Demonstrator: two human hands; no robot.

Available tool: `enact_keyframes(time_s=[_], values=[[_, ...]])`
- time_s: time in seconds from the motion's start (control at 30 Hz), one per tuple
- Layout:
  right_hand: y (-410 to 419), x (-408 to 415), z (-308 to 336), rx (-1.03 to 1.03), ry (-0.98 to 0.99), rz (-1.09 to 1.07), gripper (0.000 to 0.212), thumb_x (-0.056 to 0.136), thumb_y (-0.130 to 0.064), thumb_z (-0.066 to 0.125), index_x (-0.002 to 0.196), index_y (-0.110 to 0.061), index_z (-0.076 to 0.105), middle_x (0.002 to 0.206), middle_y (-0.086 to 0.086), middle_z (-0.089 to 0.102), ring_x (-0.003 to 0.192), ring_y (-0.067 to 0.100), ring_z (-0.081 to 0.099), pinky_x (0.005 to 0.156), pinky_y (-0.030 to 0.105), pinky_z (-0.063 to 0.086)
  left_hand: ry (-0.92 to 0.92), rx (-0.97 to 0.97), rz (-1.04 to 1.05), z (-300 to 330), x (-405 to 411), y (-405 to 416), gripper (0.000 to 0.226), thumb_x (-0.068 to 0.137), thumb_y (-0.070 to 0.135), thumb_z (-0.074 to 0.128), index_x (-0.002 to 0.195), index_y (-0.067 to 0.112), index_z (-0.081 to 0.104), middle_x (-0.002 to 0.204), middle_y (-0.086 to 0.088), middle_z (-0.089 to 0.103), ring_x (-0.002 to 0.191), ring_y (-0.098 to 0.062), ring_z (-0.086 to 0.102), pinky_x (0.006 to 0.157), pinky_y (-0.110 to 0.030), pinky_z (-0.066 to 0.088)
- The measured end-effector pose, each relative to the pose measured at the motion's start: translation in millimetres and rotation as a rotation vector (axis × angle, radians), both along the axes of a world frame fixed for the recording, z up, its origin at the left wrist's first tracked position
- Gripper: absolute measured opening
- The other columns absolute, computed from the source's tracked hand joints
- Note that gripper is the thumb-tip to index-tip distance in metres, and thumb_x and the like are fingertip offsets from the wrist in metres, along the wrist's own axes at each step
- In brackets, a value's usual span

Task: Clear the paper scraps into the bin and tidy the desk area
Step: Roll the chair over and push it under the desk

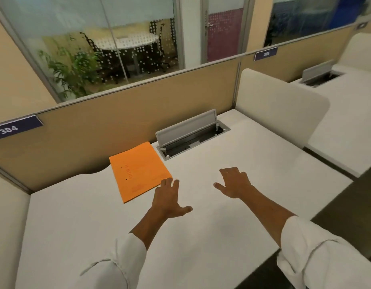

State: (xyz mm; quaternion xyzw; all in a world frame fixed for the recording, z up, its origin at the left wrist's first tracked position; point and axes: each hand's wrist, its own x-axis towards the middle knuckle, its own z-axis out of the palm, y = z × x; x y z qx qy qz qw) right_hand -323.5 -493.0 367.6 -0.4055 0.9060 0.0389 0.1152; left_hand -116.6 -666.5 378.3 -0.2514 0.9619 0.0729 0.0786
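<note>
An orange folder lies flat on the white desk, near the back partition. My left hand hovers palm down with fingers spread, its fingertips at the folder's near right corner. My right hand is stretched out over bare desk to the right, fingers apart, holding nothing. No paper scraps and no bin show in this view.
An open grey cable hatch is set into the desk behind the folder. A tan partition labelled 384 runs along the back. A white side divider separates the neighbouring desk on the right. Dark floor lies at the lower right.
</note>
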Motion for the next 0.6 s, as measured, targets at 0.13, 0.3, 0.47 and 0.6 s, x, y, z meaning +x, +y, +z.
enact_keyframes(time_s=[0.13, 0.3, 0.47, 0.6], values=[[61, 9, 0, -0.003, 0.023, -0.113, 0.07, 0.098, -0.063, 0.038, 0.149, -0.016, 0.035, 0.153, 0.006, 0.044, 0.139, 0.029, 0.037, 0.105, 0.047, 0.039, -0.048, 0.055, -0.118, -2, -5, 42, 0.113, 0.07, 0.078, 0.065, 0.154, 0.017, 0.022, 0.163, -0.013, 0.017, 0.149, -0.033, 0.014, 0.117, -0.05, 0.029], [132, 16, 1, 0.031, 0.045, -0.222, 0.071, 0.099, -0.063, 0.036, 0.151, -0.015, 0.033, 0.154, 0.006, 0.042, 0.14, 0.03, 0.038, 0.105, 0.049, 0.04, -0.028, 0.047, -0.248, -6, -20, 95, 0.11, 0.069, 0.077, 0.065, 0.151, 0.014, 0.026, 0.16, -0.014, 0.023, 0.146, -0.032, 0.019, 0.112, -0.047, 0.032], [201, 21, 9, 0.057, 0.035, -0.323, 0.075, 0.099, -0.065, 0.035, 0.155, -0.015, 0.028, 0.159, 0.009, 0.036, 0.143, 0.032, 0.036, 0.109, 0.053, 0.039, -0.012, 0.043, -0.339, -13, -36, 141, 0.11, 0.067, 0.079, 0.065, 0.148, 0.013, 0.03, 0.157, -0.014, 0.026, 0.144, -0.031, 0.023, 0.11, -0.046, 0.036], [272, 24, 14, 0.023, 0.004, -0.476, 0.078, 0.097, -0.066, 0.038, 0.156, -0.015, 0.027, 0.158, 0.01, 0.038, 0.144, 0.034, 0.034, 0.11, 0.056, 0.039, -0.026, 0.051, -0.409, -16, -45, 187, 0.113, 0.066, 0.081, 0.063, 0.15, 0.015, 0.028, 0.16, -0.014, 0.023, 0.147, -0.032, 0.021, 0.113, -0.049, 0.035]])
